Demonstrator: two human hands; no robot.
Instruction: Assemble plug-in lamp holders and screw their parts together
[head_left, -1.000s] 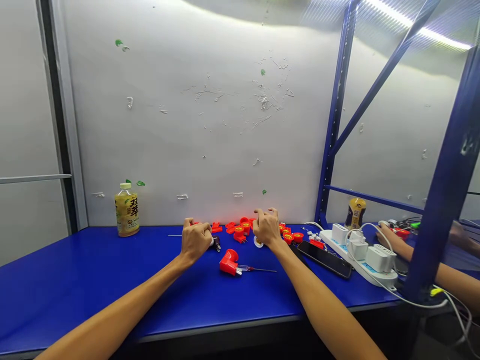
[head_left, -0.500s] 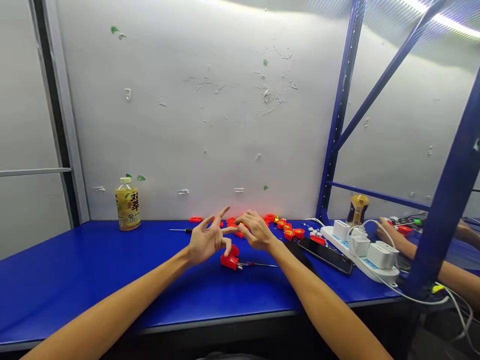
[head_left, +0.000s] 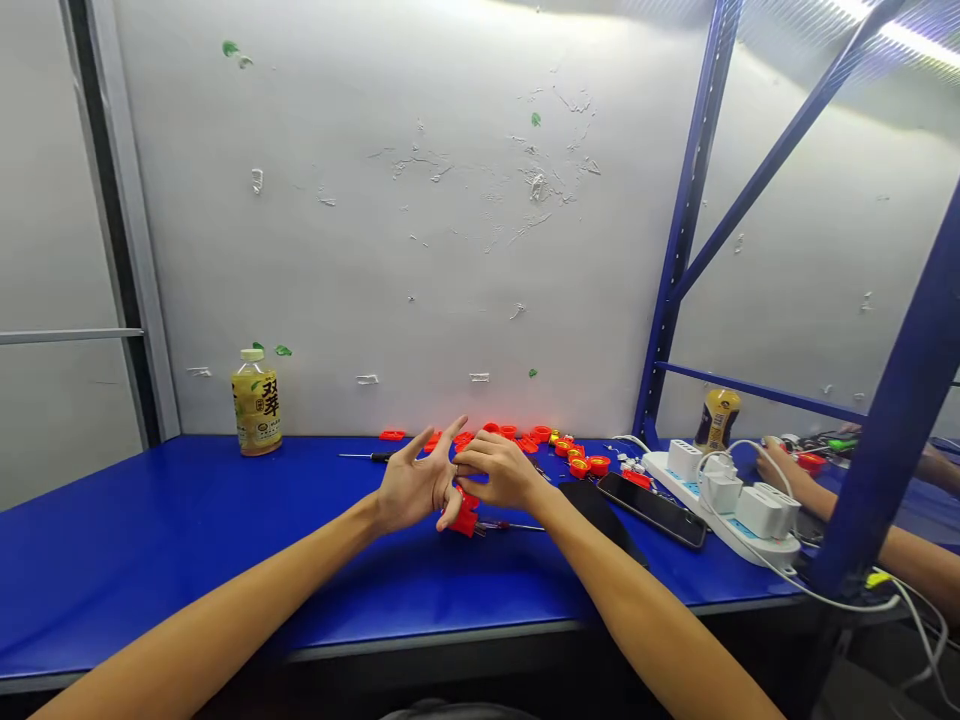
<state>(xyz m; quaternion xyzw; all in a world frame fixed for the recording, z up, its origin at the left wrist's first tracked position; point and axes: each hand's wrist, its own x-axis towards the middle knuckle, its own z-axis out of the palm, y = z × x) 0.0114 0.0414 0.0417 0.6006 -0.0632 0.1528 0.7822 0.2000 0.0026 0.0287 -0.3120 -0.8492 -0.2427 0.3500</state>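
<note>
My left hand point(head_left: 420, 485) is open above the blue table, palm turned up and fingers spread. My right hand point(head_left: 499, 470) is closed around one finger of the left, where a thin ring-like band shows. Under the hands lies a red plug-like piece point(head_left: 463, 522) with metal prongs, partly hidden by the left fingers. Beside it, to the right, is a screwdriver point(head_left: 510, 526) with a thin shaft. Behind the left hand rests another screwdriver point(head_left: 380, 457) with a black handle.
Red plastic parts point(head_left: 598, 466) lie scattered along the wall. To the right are a black phone point(head_left: 652, 510), a dark flat item point(head_left: 600, 515) and a white power strip point(head_left: 750, 545) with chargers. A drink bottle point(head_left: 257, 405) stands left. Beyond the blue frame, another person's arm point(head_left: 795, 485) shows.
The right hand has moved slightly left and down, its fingers closing round a finger of the left hand. The left hand stays spread in nearly the same place.
</note>
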